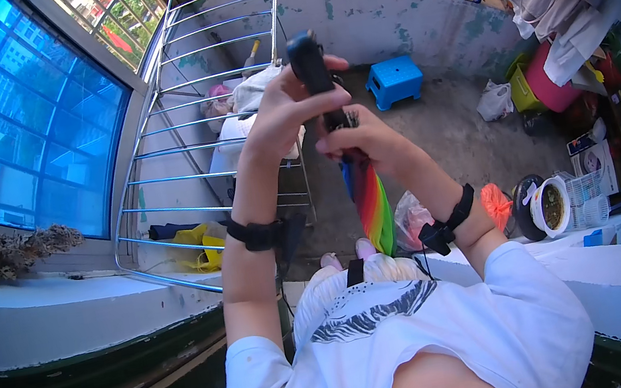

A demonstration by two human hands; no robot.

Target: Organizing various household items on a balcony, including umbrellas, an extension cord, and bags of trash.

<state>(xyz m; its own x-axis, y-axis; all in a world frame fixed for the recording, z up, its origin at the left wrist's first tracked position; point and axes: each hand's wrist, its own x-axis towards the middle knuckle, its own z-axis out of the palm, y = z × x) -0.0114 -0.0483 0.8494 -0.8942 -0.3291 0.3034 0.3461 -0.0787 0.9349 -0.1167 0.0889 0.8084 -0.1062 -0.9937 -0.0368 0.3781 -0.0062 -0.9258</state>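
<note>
A folded rainbow-coloured umbrella [374, 208] hangs canopy down in front of me, its black handle [309, 63] raised at the top. My left hand [287, 103] is around the black handle, with the thumb across it. Just below, my right hand [359, 137] grips the umbrella where the black part meets the coloured cloth. The canopy is gathered and its lower end hangs near my white shirt and trousers. Black straps with small devices are on both forearms.
A metal drying rack [211, 145] stands at the left beside the windows. A blue plastic stool [394, 82] is on the floor ahead. Clothes [566, 1] hang at upper right, above a pink tub [551, 76] and a green bin. A white bowl [550, 207] and wire basket sit at right.
</note>
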